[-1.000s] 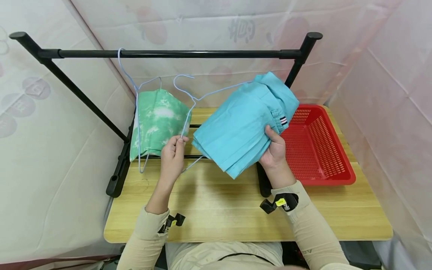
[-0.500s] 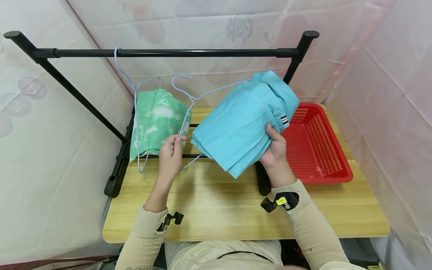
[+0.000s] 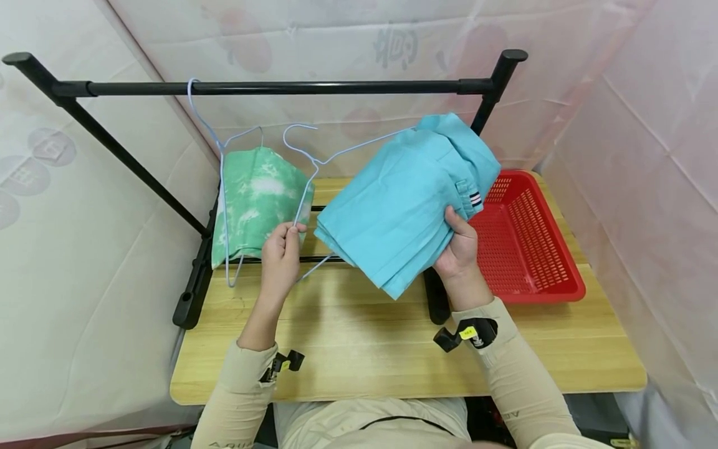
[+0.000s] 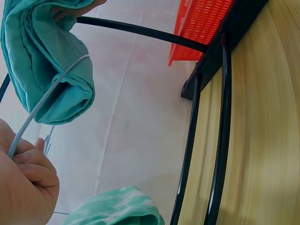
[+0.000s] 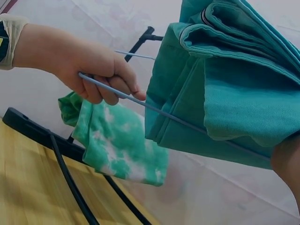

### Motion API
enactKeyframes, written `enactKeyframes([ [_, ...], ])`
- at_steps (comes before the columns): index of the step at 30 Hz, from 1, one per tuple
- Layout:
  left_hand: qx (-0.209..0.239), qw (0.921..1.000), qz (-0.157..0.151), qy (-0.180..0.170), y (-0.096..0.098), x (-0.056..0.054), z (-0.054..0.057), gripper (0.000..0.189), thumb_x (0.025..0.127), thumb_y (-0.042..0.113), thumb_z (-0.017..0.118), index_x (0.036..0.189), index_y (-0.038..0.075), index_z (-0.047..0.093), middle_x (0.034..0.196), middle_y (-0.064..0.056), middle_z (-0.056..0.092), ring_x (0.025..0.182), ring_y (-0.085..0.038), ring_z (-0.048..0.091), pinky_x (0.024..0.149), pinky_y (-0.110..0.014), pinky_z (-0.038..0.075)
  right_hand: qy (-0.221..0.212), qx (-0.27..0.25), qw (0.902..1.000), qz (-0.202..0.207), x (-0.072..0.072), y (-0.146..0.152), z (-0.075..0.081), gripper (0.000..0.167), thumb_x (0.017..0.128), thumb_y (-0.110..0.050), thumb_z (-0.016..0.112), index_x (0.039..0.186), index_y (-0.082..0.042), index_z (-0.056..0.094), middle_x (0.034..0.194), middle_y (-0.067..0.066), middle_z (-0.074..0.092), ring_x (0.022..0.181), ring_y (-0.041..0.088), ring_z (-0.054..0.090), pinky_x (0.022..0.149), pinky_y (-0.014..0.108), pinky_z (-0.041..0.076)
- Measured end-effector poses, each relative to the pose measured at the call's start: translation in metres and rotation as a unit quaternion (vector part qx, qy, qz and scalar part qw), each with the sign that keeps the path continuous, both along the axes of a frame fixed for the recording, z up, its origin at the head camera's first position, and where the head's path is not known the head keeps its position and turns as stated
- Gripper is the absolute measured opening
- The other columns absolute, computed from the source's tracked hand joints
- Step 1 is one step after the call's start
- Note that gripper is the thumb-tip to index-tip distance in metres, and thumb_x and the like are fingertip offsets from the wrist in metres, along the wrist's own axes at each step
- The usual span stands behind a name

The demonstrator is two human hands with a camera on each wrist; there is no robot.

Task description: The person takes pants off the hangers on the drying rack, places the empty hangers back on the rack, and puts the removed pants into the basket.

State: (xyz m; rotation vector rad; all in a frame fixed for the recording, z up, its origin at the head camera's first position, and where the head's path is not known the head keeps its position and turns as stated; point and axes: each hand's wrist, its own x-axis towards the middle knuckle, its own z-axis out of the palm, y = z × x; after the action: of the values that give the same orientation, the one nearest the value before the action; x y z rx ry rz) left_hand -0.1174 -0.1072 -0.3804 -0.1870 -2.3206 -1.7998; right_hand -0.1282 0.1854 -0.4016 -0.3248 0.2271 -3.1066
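My left hand [image 3: 280, 252] pinches one side of a thin light-blue wire hanger [image 3: 306, 188], whose hook is off the rail. A folded turquoise garment [image 3: 398, 206] with a small striped tag lies over the hanger's far side. In the left wrist view, the hanger's lower bar passes through the folds of the turquoise garment [image 4: 51, 70]. My right hand [image 3: 460, 255] grips the garment at its lower right edge, thumb on top and the other fingers mostly hidden beneath. To the left, a green-and-white tie-dye garment [image 3: 260, 199] is draped on another hanger [image 3: 224, 206].
That second hanger hooks over the black rail [image 3: 336, 88] of a rack standing on the wooden table [image 3: 370, 362]. A red perforated basket [image 3: 527, 243] sits at the right, partly behind the turquoise garment. Pale curtains [image 3: 634, 187] enclose the table.
The head view has shifted slightly. Relative to the rack, the turquoise garment and my right hand have moved a little to the right. Both hands keep their holds.
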Motion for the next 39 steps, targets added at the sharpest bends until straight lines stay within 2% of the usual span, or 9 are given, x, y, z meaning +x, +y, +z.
enactKeyframes([
  [13, 0.000, 1.0000, -0.001, -0.002, -0.003, 0.000, -0.002, 0.030, 0.106, 0.005, 0.041, 0.112, -0.015, 0.062, 0.052, 0.001, 0.033, 0.039, 0.002, 0.024, 0.039, -0.019, 0.022, 0.017, -0.024, 0.9995, 0.013, 0.000, 0.003, 0.003, 0.043, 0.086, 0.011, 0.065, 0.121, -0.003, 0.045, 0.119, 0.013, 0.061, 0.111, 0.026, 0.063, 0.098, 0.035, 0.051],
  [26, -0.017, 0.9997, 0.003, 0.018, -0.005, -0.003, -0.004, 0.029, 0.106, 0.005, 0.041, 0.111, -0.014, 0.063, 0.053, 0.001, 0.031, 0.039, 0.003, 0.021, 0.039, -0.018, 0.020, 0.003, -0.035, 0.9993, 0.009, 0.000, 0.003, 0.004, 0.045, 0.085, 0.012, 0.066, 0.121, -0.003, 0.043, 0.118, 0.013, 0.060, 0.110, 0.027, 0.063, 0.096, 0.036, 0.052],
  [39, -0.026, 0.9994, 0.009, 0.019, -0.011, -0.004, -0.008, 0.029, 0.105, 0.003, 0.042, 0.109, -0.015, 0.063, 0.054, 0.001, 0.032, 0.039, 0.002, 0.022, 0.040, -0.018, 0.020, -0.006, -0.031, 0.9995, -0.008, 0.000, 0.003, 0.007, 0.050, 0.082, 0.012, 0.068, 0.122, -0.005, 0.042, 0.118, 0.012, 0.059, 0.110, 0.025, 0.062, 0.096, 0.034, 0.052],
])
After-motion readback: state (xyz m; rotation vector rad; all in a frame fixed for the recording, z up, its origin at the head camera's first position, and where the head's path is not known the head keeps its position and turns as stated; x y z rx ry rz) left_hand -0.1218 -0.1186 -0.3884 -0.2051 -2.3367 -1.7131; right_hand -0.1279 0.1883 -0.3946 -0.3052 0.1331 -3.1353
